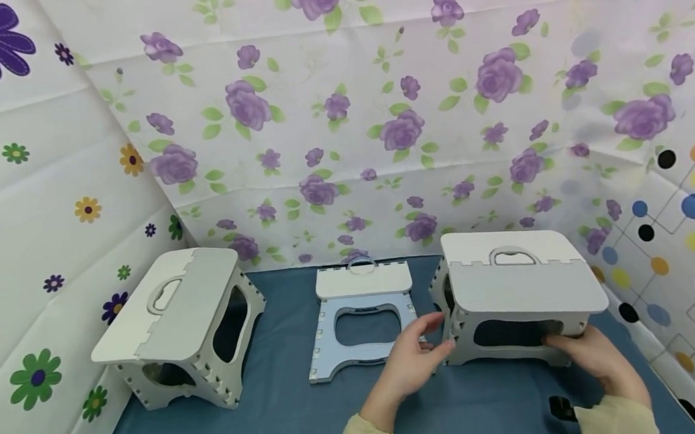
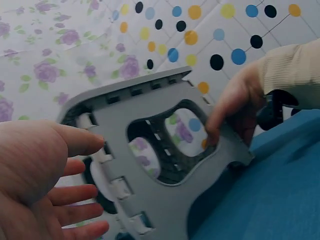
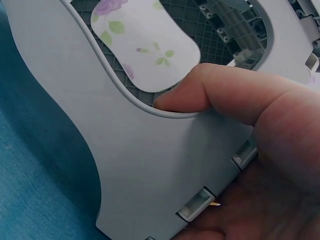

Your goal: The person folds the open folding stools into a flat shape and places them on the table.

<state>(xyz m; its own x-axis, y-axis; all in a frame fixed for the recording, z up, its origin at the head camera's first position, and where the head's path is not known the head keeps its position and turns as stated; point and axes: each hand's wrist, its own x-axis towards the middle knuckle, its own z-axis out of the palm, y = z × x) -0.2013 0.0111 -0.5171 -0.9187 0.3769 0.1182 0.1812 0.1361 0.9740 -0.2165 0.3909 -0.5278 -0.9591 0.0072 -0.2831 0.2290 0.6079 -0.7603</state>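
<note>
A person's two hands frame an open white stool [image 1: 525, 286] standing upright at the right of a blue-covered worktop [image 1: 288, 420]. The right hand [image 1: 601, 354] has a pinching grip on the stool's front panel [image 3: 145, 150]: the thumb [image 3: 190, 97] presses over the rim of the panel's opening while the fingers go around its hinged side edge, a hold probably chosen because the cut-out offers a ready ledge. The left hand [image 1: 409, 366], its grip spread and pinching nothing, hangs beside the opposite edge, perhaps placed to steady that end; whether a fingertip touches is unclear. Between the two open stools, a blue-and-white folded stool [image 1: 363, 284] lies flat, its legs collapsed. At left, a second open stool [image 1: 192, 306] stands on spread panels, which likely keep it stable without support.
</note>
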